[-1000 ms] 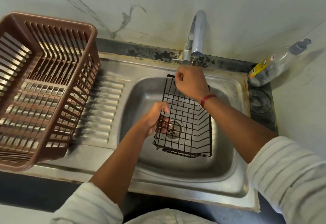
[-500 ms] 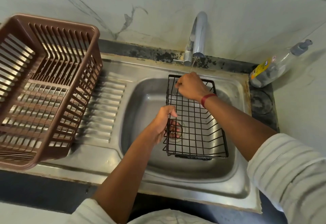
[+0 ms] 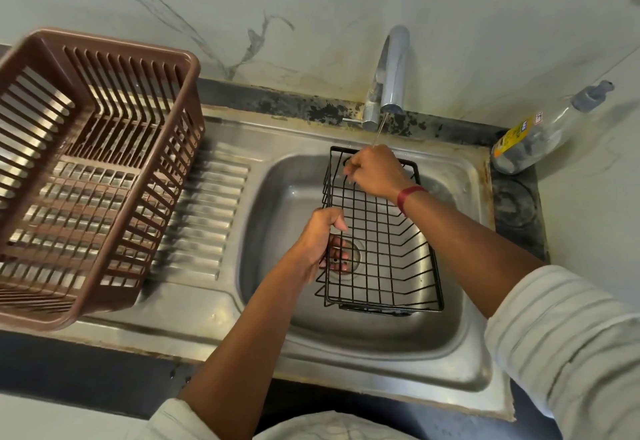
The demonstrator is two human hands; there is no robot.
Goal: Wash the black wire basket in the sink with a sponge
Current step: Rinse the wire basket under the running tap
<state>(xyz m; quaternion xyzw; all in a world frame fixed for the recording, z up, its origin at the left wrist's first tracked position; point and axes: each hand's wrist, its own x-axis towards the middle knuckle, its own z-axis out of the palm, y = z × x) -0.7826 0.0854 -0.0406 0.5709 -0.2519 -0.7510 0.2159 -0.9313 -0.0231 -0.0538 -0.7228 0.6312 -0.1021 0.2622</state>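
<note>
Wall (image 3: 346,6): pale marble-look panels with grey veins are seen behind the counter; staining is visible along the bottom edge.
Sink (image 3: 284,197): a steel unit is set into a dark counter, with a ribbed draining board on the left and a bowl on the right; a round drain is seen in the bowl floor.
Crate (image 3: 100,176): a brown slatted plastic crate is rested on the draining board, well apart from the bowl (its near edge is blurred).
Wire basket (image 3: 384,249): the black basket is held over the sink bowl, open side up, with its far end raised towards the tap and its near end lower over the bowl; the drain is seen through its mesh.
Tap (image 3: 393,72): a chrome spout is mounted at the back of the sink; a thin stream of water is let down onto the far end of the basket.
Soap bottle (image 3: 540,134): a clear pump bottle with a yellow label is laid tilted in the right back corner of the counter.
Left hand (image 3: 320,240): it is wrapped round the left rim of the basket, fingers curled through the wires.
Right hand (image 3: 375,171): it is closed over the far rim under the stream; whether anything more is held in it cannot be told.
Wristband (image 3: 408,197): a red band is worn on the right wrist.
</note>
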